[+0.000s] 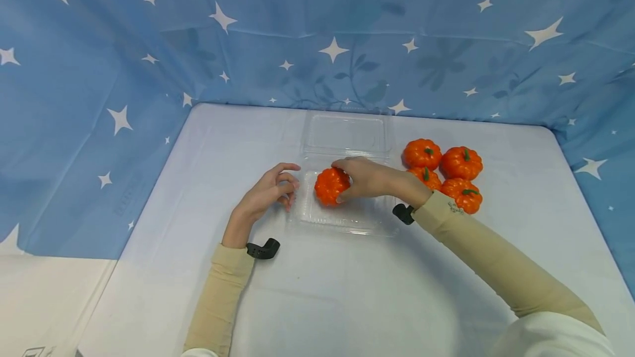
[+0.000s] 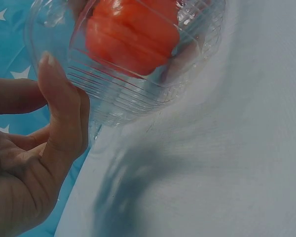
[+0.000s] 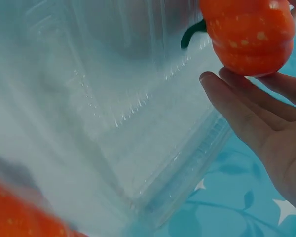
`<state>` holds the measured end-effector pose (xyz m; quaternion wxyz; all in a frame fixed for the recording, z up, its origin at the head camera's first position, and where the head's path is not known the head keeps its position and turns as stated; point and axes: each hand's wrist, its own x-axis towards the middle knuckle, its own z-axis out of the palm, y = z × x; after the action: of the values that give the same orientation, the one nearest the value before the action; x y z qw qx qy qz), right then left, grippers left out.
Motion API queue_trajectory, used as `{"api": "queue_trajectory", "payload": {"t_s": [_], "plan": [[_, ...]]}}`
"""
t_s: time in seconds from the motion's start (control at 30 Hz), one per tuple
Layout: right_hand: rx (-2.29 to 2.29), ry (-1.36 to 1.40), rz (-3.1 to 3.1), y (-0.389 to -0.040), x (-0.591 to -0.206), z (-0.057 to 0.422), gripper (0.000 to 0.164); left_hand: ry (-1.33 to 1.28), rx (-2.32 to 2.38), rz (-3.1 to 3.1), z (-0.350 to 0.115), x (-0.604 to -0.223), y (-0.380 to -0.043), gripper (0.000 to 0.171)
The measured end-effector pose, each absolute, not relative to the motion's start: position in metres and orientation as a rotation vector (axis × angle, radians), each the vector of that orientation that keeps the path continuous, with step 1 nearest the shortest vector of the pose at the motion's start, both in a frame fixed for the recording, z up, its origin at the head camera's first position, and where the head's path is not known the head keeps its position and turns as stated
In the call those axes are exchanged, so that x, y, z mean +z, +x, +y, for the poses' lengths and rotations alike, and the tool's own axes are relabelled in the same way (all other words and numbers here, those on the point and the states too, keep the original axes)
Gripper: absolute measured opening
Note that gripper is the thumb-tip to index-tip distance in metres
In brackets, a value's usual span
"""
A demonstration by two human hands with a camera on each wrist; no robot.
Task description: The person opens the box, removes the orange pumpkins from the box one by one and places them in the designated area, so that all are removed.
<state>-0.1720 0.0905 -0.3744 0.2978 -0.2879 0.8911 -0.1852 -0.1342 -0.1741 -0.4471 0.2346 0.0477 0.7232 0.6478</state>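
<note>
My right hand holds a small orange toy pumpkin between thumb and fingers, over the left part of a clear plastic clamshell box. In the right wrist view the pumpkin lies tilted, its green stem pointing sideways. Through the clear wall, the left wrist view also shows the pumpkin. At the box's left side is my left hand, its fingers loosely bent. One fingertip sits right at the box's edge, and nothing is held there.
The box's clear lid lies folded back toward the curtain. Several more toy pumpkins are grouped right of the box, partly behind my right forearm. A white cloth covers the table.
</note>
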Motion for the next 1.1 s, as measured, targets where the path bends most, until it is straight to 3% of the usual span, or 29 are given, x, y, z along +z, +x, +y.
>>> {"api": "queue_trajectory", "payload": {"t_s": [0.5,0.87,1.1], "plan": [[-0.297,-0.812,2.511,-0.161,-0.368,0.111,0.070,0.152,1.782,1.987,-0.176,-0.447,-0.135,0.054],[-0.481,-0.735,2.474,-0.163,-0.377,0.112,0.090,0.158,1.789,1.976,-0.174,-0.447,-0.134,0.054],[-0.571,-0.721,2.424,-0.166,-0.385,0.113,0.083,0.144,1.784,1.969,-0.174,-0.447,-0.134,0.054]]}}
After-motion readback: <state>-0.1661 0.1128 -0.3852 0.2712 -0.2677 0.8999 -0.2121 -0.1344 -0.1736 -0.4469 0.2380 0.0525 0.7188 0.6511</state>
